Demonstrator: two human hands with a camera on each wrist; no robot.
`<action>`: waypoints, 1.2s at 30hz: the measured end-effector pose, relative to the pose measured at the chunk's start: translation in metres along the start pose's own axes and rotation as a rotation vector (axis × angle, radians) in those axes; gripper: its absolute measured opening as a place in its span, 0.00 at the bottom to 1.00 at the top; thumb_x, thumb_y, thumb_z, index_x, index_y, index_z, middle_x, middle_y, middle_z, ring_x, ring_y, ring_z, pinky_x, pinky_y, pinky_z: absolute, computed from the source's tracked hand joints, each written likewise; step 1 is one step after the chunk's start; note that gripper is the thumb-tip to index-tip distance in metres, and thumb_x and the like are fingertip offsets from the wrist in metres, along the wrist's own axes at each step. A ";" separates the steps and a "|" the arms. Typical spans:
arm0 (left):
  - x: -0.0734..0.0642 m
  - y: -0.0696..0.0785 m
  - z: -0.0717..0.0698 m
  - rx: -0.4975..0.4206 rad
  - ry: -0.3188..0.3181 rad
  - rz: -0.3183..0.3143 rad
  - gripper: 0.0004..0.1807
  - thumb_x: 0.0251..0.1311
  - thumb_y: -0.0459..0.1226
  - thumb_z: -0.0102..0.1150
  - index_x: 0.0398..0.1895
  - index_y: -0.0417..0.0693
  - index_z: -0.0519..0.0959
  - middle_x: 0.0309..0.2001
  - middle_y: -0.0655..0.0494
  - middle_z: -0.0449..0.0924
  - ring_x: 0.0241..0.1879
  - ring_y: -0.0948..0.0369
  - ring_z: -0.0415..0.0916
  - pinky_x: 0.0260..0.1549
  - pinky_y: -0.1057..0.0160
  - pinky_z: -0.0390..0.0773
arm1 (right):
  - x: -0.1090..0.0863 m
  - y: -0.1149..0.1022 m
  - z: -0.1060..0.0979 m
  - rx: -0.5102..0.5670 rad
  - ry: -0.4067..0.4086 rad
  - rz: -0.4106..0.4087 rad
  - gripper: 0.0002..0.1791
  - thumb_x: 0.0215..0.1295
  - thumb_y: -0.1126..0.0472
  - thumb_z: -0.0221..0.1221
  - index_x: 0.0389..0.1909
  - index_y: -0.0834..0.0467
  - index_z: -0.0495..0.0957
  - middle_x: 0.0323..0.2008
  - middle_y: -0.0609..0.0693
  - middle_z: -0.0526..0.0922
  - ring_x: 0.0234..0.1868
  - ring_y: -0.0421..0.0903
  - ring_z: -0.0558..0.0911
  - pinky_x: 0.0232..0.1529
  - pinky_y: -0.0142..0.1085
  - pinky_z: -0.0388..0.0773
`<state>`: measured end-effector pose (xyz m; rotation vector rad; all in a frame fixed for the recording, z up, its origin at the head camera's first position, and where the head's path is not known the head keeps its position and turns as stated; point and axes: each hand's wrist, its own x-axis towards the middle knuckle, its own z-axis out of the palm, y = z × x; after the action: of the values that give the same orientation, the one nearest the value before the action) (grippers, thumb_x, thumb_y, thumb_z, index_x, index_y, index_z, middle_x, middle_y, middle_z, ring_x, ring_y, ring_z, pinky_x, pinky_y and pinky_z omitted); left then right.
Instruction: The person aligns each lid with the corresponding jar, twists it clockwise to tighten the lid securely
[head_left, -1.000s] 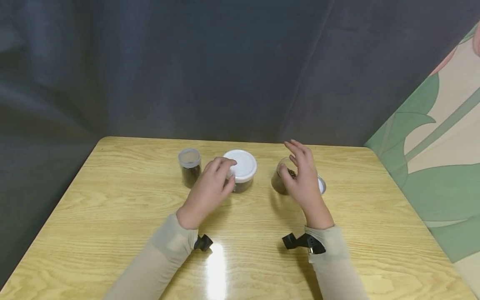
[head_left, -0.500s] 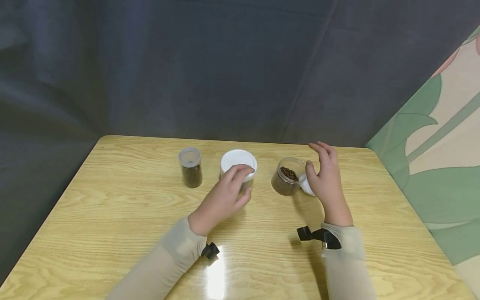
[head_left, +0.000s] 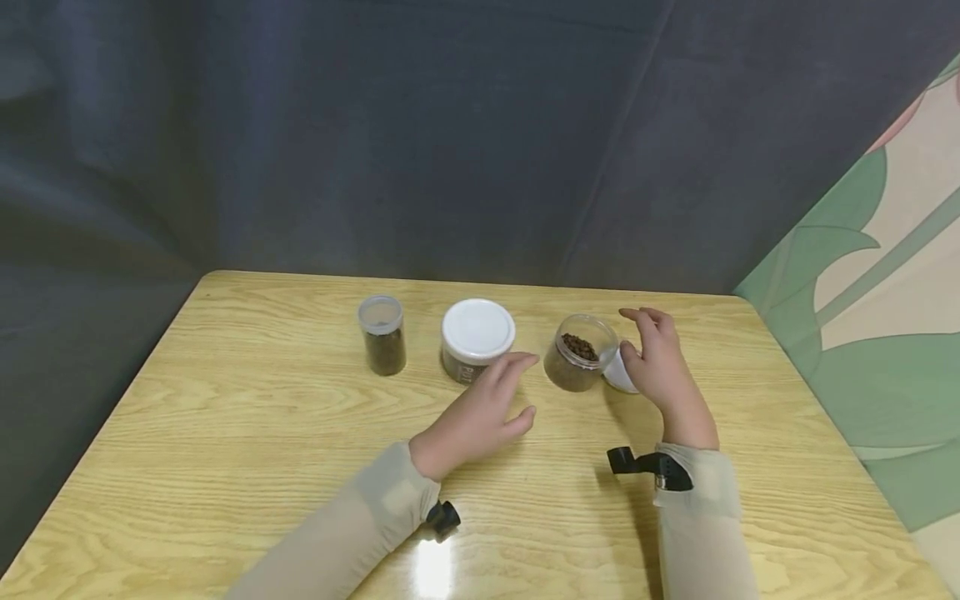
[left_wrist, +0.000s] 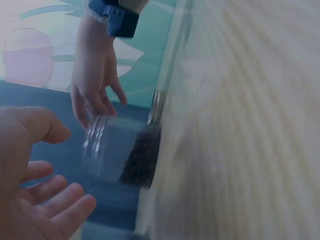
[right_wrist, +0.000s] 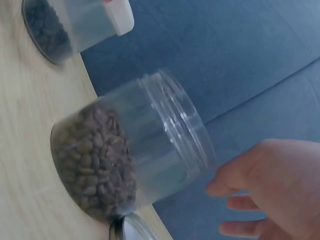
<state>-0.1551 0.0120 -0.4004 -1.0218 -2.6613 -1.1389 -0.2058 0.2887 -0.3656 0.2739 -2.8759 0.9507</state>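
An uncovered clear jar, partly filled with coffee beans, stands upright on the table. Its round lid lies against its right side, white face up. My right hand hovers over the lid with fingers apart, holding nothing; the thumb is close to the jar's rim in the right wrist view. My left hand is in front of a white-capped jar, fingers spread toward the uncovered jar and nothing in them. In the left wrist view, the uncovered jar appears just beyond my fingertips.
A slim jar with a greyish translucent cap and dark contents stands at the left. Behind the wooden table hangs a dark curtain. A patterned wall rises along the right.
My left hand has moved right, from beside the white-capped jar toward the uncovered one. My right hand has shifted right, off the uncovered jar to over its lid. The jars stay in place.
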 end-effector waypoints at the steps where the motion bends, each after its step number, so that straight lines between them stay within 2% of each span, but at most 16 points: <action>1: 0.001 0.000 0.003 -0.013 -0.016 -0.021 0.37 0.69 0.37 0.59 0.77 0.37 0.56 0.72 0.40 0.61 0.72 0.48 0.60 0.73 0.54 0.63 | 0.000 0.001 0.000 -0.005 -0.014 0.007 0.28 0.75 0.69 0.48 0.73 0.70 0.58 0.72 0.77 0.46 0.72 0.77 0.49 0.65 0.73 0.57; 6: 0.007 0.004 0.012 -0.083 -0.066 -0.108 0.41 0.70 0.40 0.58 0.79 0.38 0.50 0.76 0.40 0.53 0.76 0.49 0.53 0.74 0.54 0.60 | 0.000 0.010 -0.004 -0.037 -0.064 0.056 0.29 0.75 0.65 0.52 0.72 0.70 0.59 0.73 0.77 0.43 0.71 0.80 0.48 0.64 0.76 0.56; 12: 0.018 0.007 0.020 -0.222 -0.051 -0.191 0.42 0.71 0.39 0.57 0.80 0.40 0.47 0.78 0.41 0.48 0.77 0.49 0.49 0.75 0.53 0.58 | -0.003 0.018 -0.005 -0.059 -0.158 0.106 0.32 0.75 0.60 0.55 0.74 0.68 0.58 0.73 0.78 0.44 0.70 0.82 0.48 0.62 0.77 0.57; 15: 0.023 0.006 0.024 -0.271 -0.028 -0.216 0.43 0.70 0.39 0.59 0.80 0.39 0.47 0.78 0.40 0.49 0.77 0.48 0.51 0.75 0.52 0.58 | -0.002 0.018 -0.003 -0.067 -0.185 0.114 0.34 0.75 0.58 0.56 0.74 0.67 0.58 0.73 0.77 0.44 0.69 0.83 0.48 0.61 0.78 0.58; 18: 0.028 0.004 0.030 -0.281 -0.006 -0.236 0.44 0.70 0.39 0.60 0.80 0.38 0.47 0.77 0.38 0.49 0.76 0.47 0.53 0.75 0.52 0.58 | -0.002 0.018 -0.003 -0.076 -0.200 0.111 0.35 0.74 0.57 0.57 0.75 0.68 0.58 0.73 0.78 0.44 0.69 0.84 0.48 0.61 0.78 0.58; 25: 0.043 -0.001 0.045 -0.321 0.049 -0.306 0.46 0.70 0.44 0.62 0.80 0.37 0.47 0.77 0.36 0.50 0.75 0.44 0.54 0.74 0.48 0.60 | 0.000 0.021 0.004 -0.087 -0.201 0.079 0.36 0.68 0.58 0.63 0.71 0.70 0.63 0.72 0.79 0.49 0.67 0.82 0.56 0.55 0.72 0.69; 30: 0.055 -0.005 0.054 -0.354 0.078 -0.329 0.47 0.68 0.45 0.64 0.80 0.38 0.48 0.77 0.38 0.50 0.76 0.45 0.53 0.73 0.48 0.61 | 0.000 0.025 0.009 -0.087 -0.203 0.065 0.36 0.67 0.59 0.64 0.70 0.71 0.64 0.71 0.79 0.52 0.65 0.81 0.59 0.57 0.72 0.69; 36: 0.067 -0.009 0.060 -0.344 0.106 -0.341 0.50 0.64 0.45 0.69 0.80 0.39 0.50 0.77 0.39 0.54 0.75 0.46 0.56 0.73 0.49 0.61 | 0.001 0.029 0.011 -0.117 -0.207 0.061 0.36 0.65 0.58 0.65 0.69 0.71 0.65 0.70 0.78 0.56 0.64 0.80 0.62 0.58 0.72 0.68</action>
<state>-0.2016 0.0845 -0.4280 -0.5255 -2.6770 -1.7096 -0.2129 0.3050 -0.3911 0.2913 -3.1315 0.8021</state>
